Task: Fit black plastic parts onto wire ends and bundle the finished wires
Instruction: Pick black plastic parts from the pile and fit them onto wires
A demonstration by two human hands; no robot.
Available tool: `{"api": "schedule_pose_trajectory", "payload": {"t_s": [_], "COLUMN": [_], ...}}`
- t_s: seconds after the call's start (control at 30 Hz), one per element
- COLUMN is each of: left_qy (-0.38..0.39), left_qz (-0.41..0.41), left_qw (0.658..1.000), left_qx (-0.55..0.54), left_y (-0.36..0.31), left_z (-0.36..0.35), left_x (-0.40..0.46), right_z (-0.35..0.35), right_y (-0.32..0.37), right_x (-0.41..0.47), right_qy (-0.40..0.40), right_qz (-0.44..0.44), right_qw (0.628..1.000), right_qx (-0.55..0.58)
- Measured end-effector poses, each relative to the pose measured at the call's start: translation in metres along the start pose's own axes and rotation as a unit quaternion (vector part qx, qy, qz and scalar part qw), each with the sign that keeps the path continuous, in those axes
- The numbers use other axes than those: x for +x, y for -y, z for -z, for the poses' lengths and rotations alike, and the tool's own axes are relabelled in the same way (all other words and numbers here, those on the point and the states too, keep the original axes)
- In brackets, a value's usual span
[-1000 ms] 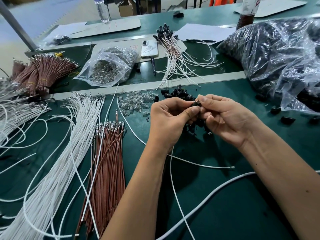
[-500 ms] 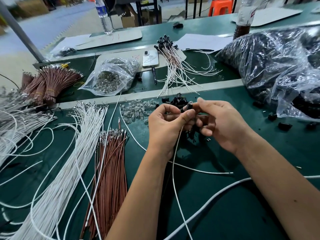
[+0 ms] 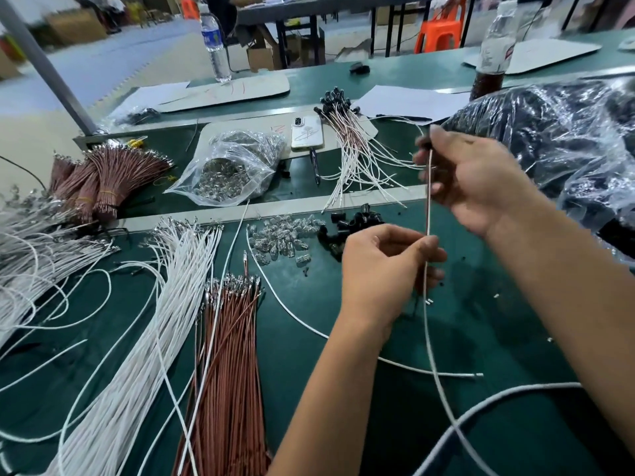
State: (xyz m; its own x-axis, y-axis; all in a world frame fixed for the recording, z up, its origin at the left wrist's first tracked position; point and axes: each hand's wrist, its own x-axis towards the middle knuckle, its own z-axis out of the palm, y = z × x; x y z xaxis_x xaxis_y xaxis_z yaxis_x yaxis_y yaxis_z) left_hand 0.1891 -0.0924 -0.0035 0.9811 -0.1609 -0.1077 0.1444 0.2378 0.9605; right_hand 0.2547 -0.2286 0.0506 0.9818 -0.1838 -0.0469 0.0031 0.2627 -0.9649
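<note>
My right hand (image 3: 481,180) is raised and grips the top of a thin wire pair (image 3: 428,201) with a black plastic part at its upper end, blurred by motion. Lower down, my left hand (image 3: 381,269) pinches the same wire pair between thumb and forefinger; the white wire trails down over the green table (image 3: 498,338). Loose black plastic parts (image 3: 347,225) lie in a small heap behind my left hand, beside a pile of clear small parts (image 3: 278,238). Finished wires with black ends (image 3: 347,142) fan out further back.
White wires (image 3: 147,321) and brown wires (image 3: 226,355) lie in long heaps at the left. Tied brown bundles (image 3: 99,180) sit at the far left, with a bag of metal parts (image 3: 226,170), a phone (image 3: 307,132), and a large bag of black parts (image 3: 563,139) behind.
My right hand has risen up and away from my left, drawing the wire pair taut between them. The head view has tilted upward, showing more of the room behind.
</note>
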Motion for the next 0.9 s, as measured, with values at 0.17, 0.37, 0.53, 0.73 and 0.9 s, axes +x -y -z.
{"api": "schedule_pose_trajectory", "payload": {"t_s": [0.17, 0.37, 0.53, 0.73, 0.9], "left_qy": [-0.09, -0.125, -0.091, -0.135, -0.161], "left_qz": [-0.016, -0.038, -0.008, 0.026, 0.02], "left_qw": [0.993, 0.989, 0.982, 0.977, 0.968], "left_qx": [-0.071, 0.069, 0.163, 0.161, 0.191], "left_y": [-0.029, -0.043, -0.046, -0.059, -0.058], "left_z": [-0.015, -0.015, -0.006, 0.002, 0.007], "left_x": [0.047, 0.118, 0.17, 0.221, 0.233], "right_z": [-0.023, -0.048, -0.072, -0.095, -0.099], "right_y": [0.015, 0.013, 0.0, -0.015, -0.025], "right_x": [0.037, 0.1, 0.178, 0.266, 0.297], "right_qy": [0.08, 0.065, 0.033, -0.037, -0.064], "right_qz": [-0.048, -0.028, -0.026, 0.001, 0.059], "right_qw": [0.989, 0.978, 0.961, 0.943, 0.861], "right_qx": [-0.111, -0.196, -0.272, -0.332, -0.502]}}
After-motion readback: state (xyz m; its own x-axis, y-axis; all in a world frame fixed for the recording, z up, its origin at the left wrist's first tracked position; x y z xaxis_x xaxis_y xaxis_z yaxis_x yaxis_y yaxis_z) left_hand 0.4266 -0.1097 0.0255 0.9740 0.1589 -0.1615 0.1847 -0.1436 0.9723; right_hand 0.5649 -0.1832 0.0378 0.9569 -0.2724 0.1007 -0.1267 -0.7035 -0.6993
